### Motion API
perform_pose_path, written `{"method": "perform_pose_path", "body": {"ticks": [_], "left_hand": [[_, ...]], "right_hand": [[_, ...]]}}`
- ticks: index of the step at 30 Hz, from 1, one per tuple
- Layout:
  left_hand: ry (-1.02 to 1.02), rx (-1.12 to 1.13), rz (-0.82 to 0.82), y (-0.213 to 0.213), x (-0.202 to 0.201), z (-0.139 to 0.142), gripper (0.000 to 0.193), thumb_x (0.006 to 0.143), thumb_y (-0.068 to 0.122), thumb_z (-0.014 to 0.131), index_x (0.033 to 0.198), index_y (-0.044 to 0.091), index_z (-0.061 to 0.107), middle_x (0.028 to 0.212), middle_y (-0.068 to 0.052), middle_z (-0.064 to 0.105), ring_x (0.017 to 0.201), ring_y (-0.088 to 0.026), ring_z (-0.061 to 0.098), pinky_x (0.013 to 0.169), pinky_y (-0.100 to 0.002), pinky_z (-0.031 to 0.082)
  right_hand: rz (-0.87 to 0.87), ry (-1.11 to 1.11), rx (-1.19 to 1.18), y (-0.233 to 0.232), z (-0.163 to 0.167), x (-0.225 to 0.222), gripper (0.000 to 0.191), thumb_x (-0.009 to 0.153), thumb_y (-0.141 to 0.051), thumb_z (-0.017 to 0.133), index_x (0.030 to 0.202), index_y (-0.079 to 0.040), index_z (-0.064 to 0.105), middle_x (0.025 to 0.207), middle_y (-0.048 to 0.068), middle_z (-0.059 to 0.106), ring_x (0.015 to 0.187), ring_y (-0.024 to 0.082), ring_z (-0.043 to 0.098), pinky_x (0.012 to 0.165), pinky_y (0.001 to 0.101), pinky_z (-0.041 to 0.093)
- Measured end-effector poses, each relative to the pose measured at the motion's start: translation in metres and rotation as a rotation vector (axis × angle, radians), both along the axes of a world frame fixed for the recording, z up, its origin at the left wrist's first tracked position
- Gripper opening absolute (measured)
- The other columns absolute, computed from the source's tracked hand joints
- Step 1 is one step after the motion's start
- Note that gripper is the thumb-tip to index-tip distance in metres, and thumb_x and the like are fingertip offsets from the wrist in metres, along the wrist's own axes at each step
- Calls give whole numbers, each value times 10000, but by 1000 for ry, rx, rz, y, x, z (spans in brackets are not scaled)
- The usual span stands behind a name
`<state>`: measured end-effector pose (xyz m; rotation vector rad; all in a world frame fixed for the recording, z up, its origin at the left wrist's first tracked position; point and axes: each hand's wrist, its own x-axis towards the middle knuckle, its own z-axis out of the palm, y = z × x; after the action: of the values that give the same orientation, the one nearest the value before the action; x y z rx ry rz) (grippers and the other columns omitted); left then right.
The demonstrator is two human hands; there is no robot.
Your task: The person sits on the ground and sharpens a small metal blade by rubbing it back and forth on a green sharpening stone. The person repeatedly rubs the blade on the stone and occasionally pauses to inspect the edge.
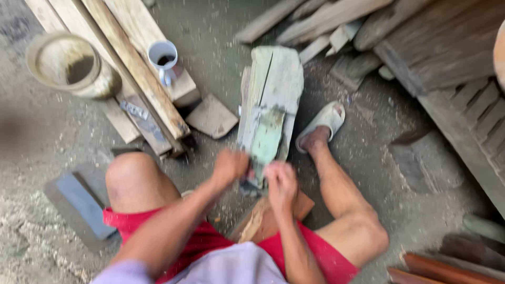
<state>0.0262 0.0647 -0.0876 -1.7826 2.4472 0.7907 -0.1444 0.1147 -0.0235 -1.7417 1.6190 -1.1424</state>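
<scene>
Person seated on the concrete floor (400,173), knees apart, head cam looking down.

Work piece: weathered greenish wooden board (271,100), lying lengthwise between the legs, far end pointing away, near end at the hands. A flatter pale-green piece (266,139) sits on its near half.

Left hand (230,167): grip clenched, at the near left edge of the board. Right hand (280,181): grip clenched too, at the board's near end, just beside the left. Something dark and small (247,186) shows between the two fists; motion blur is heavy, so can't tell what it is or which hand has it. Contact with the board itself looks likely but isn't clear.

The board extends away from both grips; none of it is lifted that I can see. A brownish wood block (263,218) lies under the near end, by the red shorts (315,252).

Around:
- right foot in a pale slipper (326,120), touching the board's right edge
- white cup (163,58) standing on stacked planks (126,58) to the left
- round tan container (71,66) further left
- grey slab (84,202) by the left knee
- timber pile (447,58) top right
</scene>
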Motion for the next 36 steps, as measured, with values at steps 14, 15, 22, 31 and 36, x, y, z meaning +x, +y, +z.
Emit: {"method": "perform_pose_path", "body": {"ticks": [14,15,22,31,36], "left_hand": [[58,-9,-46,-26,-5,7,182,836,297,758,729,150,762,733,-139,743,670,-286,728,607,-450,555],[-20,63,-67,-54,-9,10,173,832,298,753,741,150,754,768,-144,743,705,-267,743,639,-423,570],[-18,249,-23,-25,-10,45,126,856,348,726,812,233,754,738,-58,753,643,-211,726,657,-386,580],[234,493,380,-92,-6,31,381,990,307,549,731,158,787,670,-19,743,598,-175,715,616,-347,589],[137,457,225,-22,-6,34,288,950,367,619,796,201,798,667,16,766,631,-132,747,665,-311,580]], "right_hand": [[-49,99,-23,-6,16,2,58,956,-31,679,967,-17,734,1021,129,710,970,270,686,885,364,544],[-86,61,-55,-23,15,3,63,932,-61,712,968,-23,747,1006,125,722,930,255,702,846,350,559],[-49,-26,133,0,24,0,104,961,-77,651,935,-4,721,969,106,696,888,224,694,801,343,556],[-44,46,-105,-49,16,4,71,930,-73,701,925,-10,732,1001,125,709,960,279,683,855,374,536],[-76,-55,59,12,20,4,78,908,-83,676,871,-47,735,972,97,703,916,246,699,814,354,567]]}}
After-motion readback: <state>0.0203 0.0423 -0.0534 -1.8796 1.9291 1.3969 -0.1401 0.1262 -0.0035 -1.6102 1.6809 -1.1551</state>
